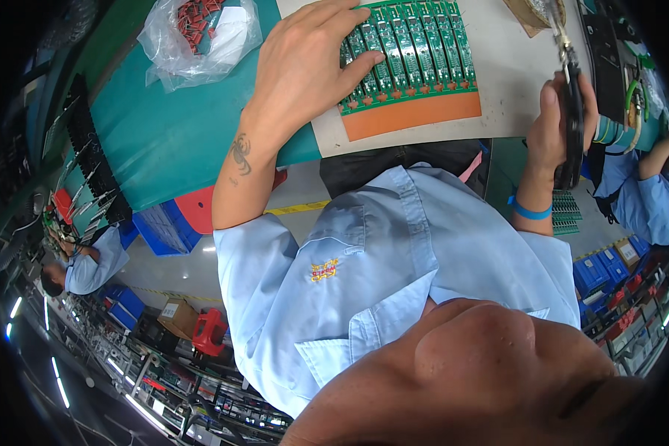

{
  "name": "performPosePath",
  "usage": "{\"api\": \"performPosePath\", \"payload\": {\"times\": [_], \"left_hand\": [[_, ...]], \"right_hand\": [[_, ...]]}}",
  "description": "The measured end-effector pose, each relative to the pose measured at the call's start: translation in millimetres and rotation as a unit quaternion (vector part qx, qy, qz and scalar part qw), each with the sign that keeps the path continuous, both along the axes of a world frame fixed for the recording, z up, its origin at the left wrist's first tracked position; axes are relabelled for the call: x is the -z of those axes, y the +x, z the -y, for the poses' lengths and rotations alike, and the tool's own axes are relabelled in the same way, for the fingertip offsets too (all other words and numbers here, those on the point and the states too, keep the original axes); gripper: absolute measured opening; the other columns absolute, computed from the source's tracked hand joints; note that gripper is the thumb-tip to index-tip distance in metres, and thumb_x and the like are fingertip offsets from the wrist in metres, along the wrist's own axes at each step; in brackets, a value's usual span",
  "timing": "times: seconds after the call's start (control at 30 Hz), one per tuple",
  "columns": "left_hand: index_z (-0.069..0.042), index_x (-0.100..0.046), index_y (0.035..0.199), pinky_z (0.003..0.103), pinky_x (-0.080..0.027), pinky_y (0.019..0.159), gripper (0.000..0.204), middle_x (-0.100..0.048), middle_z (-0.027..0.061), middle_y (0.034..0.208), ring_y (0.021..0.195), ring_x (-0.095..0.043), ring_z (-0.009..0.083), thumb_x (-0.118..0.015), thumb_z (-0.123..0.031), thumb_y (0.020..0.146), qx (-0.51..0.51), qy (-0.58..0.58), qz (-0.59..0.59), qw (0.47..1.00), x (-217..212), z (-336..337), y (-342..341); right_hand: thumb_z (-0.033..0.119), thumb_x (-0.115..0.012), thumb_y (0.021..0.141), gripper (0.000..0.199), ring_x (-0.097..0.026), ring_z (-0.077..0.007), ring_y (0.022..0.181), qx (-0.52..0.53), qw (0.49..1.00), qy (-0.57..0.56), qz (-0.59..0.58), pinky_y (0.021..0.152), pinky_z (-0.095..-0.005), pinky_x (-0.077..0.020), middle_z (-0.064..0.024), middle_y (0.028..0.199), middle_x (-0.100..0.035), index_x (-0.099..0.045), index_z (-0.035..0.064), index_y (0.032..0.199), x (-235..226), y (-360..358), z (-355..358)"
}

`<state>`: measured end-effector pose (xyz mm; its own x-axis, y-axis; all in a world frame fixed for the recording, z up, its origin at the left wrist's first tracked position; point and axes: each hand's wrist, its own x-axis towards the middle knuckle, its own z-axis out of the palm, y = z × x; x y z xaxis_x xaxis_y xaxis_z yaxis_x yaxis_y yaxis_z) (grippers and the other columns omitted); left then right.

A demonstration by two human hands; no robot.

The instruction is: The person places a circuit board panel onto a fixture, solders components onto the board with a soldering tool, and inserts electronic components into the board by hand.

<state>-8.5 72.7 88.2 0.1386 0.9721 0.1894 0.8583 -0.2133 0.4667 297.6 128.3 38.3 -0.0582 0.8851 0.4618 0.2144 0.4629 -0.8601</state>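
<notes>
A panel of green circuit boards [424, 48], joined side by side in narrow strips, lies on an orange sheet [416, 117] at the table's front edge. My left hand [305, 63] rests palm down over the panel's left side, thumb and fingers spread. To the right, apart from the panel, my right hand [548, 134] is wrapped round a black-handled tool [572, 123]. The tool has a thin metal front end pointing to the far side; its exact kind does not show. A blue band [531, 212] circles my right wrist.
On the green mat [137, 126] at far left sits a clear plastic bag [171, 63] with several small red parts [193, 30]. A black slotted rack [93, 137] stands further left. More green boards [566, 215] lie beyond my right wrist. Other people [97, 267] work on both sides.
</notes>
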Motion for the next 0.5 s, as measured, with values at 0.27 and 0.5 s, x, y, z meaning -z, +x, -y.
{"api": "performPosePath", "payload": {"times": [0.27,0.5], "left_hand": [[0.002,-0.064,0.118,0.037,-0.051,0.097,0.044,-0.066,0.0173,0.125,0.112,-0.064,0.0329,-0.075,-0.017,0.080,0.002,0.006,-0.006,1.000,-3,-1,0],[0.002,-0.063,0.119,0.037,-0.051,0.096,0.044,-0.066,0.0169,0.124,0.112,-0.064,0.0326,-0.075,-0.017,0.080,-0.020,-0.009,-0.014,1.000,-9,5,-4]], "right_hand": [[0.001,-0.077,0.076,0.048,-0.061,-0.0234,0.086,-0.115,0.992,0.042,0.001,0.079,-0.0326,-0.0494,-0.0160,0.104,-0.069,-0.061,-0.0019,0.121,-4,-3,16],[-0.001,-0.075,0.068,0.042,-0.059,-0.0242,0.083,-0.307,0.951,0.017,0.036,0.078,-0.0348,-0.0486,-0.0141,0.092,-0.070,-0.068,-0.0040,0.109,-13,-36,20]]}}
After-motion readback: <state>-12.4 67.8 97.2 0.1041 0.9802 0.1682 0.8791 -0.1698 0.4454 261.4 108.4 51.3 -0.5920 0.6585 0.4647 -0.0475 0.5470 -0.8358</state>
